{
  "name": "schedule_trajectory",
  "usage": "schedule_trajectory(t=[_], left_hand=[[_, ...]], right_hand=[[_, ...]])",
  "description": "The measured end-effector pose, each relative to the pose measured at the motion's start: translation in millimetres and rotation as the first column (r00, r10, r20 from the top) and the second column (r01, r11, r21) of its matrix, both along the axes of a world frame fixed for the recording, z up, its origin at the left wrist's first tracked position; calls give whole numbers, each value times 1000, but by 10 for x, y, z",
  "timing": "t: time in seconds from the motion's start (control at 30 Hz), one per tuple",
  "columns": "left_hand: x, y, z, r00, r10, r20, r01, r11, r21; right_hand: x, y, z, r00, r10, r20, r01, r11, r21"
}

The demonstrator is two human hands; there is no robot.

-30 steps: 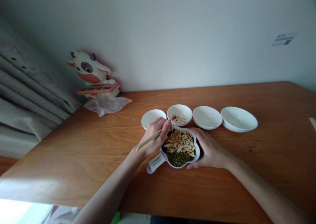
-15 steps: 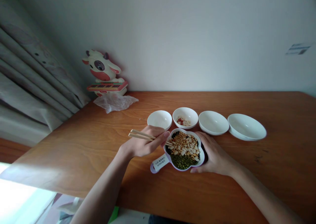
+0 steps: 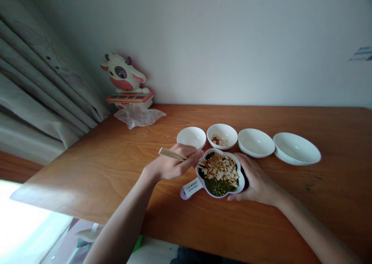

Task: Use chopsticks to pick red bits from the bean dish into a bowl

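Note:
My left hand [image 3: 174, 164] is closed around a pair of wooden chopsticks [image 3: 172, 154], whose tips reach into the near left side of a scalloped white and purple bowl with a handle [image 3: 192, 188]. In that bowl lie green beans [image 3: 218, 187], yellow beans [image 3: 216, 162], pale flat slices [image 3: 228, 175] and some dark grains; a reddish bit shows near the chopstick tips. My right hand [image 3: 255, 182] wraps the handled bowl's right side, thumb in front. Behind it, a small white bowl [image 3: 229, 131] holds a few pale and red pieces.
Three other white bowls stand in the row: one at left [image 3: 192, 133] and two at right [image 3: 255, 142] [image 3: 296, 147]. A cow toy with a keyboard [image 3: 128, 81] and a crumpled clear plastic bag [image 3: 139, 117] sit at the back left, by a curtain [image 3: 43, 101].
The view has shifted slightly, so everything sits a little further right. The chopsticks have drawn closer together, and a reddish bit now shows at their tips. The right hand keeps its hold.

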State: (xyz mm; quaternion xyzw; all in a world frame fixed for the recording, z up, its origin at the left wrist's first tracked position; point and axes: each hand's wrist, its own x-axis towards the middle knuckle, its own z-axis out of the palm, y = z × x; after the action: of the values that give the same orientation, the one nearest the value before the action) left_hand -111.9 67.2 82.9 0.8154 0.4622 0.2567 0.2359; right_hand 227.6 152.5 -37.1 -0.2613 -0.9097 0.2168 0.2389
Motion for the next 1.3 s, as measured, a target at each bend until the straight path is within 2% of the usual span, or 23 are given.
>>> schedule_trajectory(t=[0.27, 0.63, 0.9, 1.3], left_hand=[[33, 11, -13, 999, -33, 12, 32, 996, 88], [104, 26, -13, 998, -56, 8, 55, 998, 20], [213, 35, -90, 994, 89, 60, -90, 996, 1], [330, 47, -117, 997, 80, 1, -80, 997, 15]], right_hand=[[6, -7, -3, 1000, -13, 11, 13, 1000, 3], [-7, -2, 13, 1000, -12, 7, 12, 1000, -1], [-15, -11, 35, 1000, -11, -5, 11, 1000, -20], [-8, -9, -8, 1000, -21, 7, 21, 1000, -15]])
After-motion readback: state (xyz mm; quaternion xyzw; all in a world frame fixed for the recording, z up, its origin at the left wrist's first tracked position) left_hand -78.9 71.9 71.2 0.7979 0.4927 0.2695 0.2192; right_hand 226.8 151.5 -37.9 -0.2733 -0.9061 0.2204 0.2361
